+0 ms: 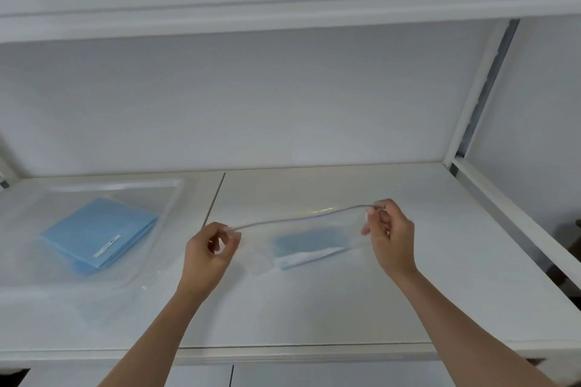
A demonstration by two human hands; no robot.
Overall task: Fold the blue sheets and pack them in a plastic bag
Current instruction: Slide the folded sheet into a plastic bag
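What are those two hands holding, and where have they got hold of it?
A clear plastic bag with a folded blue sheet inside. The left hand pinches one end of its top edge, the right hand the other end.

Nothing here can actually be read. The folded blue sheets lying on the left of the table carry a narrow white label with a small dark mark at one end, too small and blurred to make out. The blue sheet in the clear bag held up at the middle shows a white strip along its near edge, any print on it illegible
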